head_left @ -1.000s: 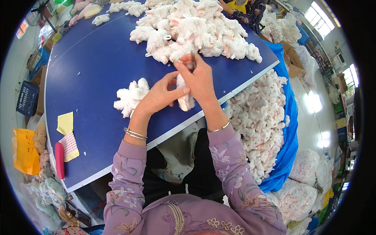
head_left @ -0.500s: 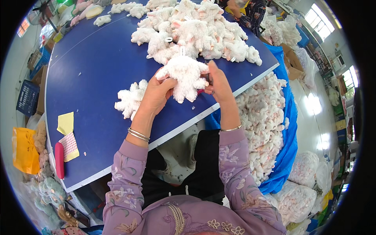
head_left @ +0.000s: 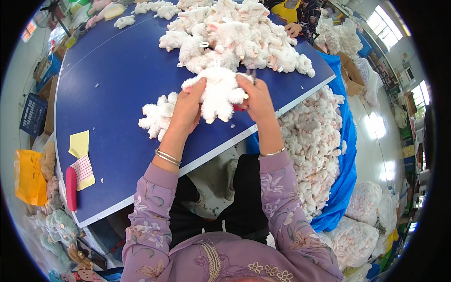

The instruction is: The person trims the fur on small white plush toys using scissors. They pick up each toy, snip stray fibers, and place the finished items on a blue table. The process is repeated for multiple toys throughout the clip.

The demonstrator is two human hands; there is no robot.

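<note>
Plush toy (head_left: 217,93) btwn both hands.

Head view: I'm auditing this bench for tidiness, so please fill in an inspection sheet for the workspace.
Surface: blue table, mostly bare at its left half.
Job's things: white plush toy held up between both hands; small plush piece lies beside the left wrist; big plush pile at the far side.
Clutter: yellow paper, patterned card and red case near the left edge.
Fingers: left hand and right hand both grip the toy; something red and thin shows at the right hand, unclear what.
Cables: nothing seen.
Surroundings: blue tarp bin full of plush at right; bagged plush on the floor.
</note>
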